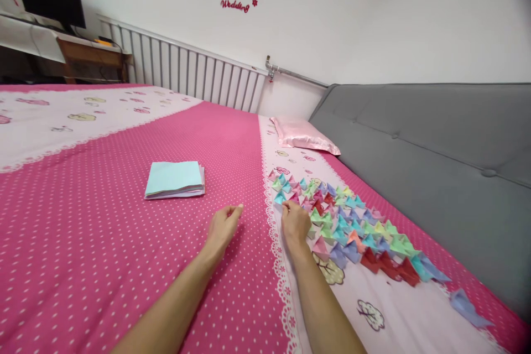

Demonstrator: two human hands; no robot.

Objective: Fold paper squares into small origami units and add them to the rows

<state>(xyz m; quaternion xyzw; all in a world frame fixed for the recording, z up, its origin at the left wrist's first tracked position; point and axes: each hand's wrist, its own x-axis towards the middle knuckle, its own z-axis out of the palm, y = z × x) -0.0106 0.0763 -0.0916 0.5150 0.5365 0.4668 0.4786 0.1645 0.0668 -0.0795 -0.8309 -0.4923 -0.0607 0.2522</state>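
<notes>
The cyan boat [280, 198] sits on the bed [243, 293] at the left edge of the other boats [352, 227], just by the right hand's [295, 222] curled fingertips; whether they pinch it, I cannot tell. The left hand [224, 226] is curled, nothing visible in it, its closure unclear. Folded paper should be light, crisp and easily crushed, best pinched gently along a fold.
</notes>
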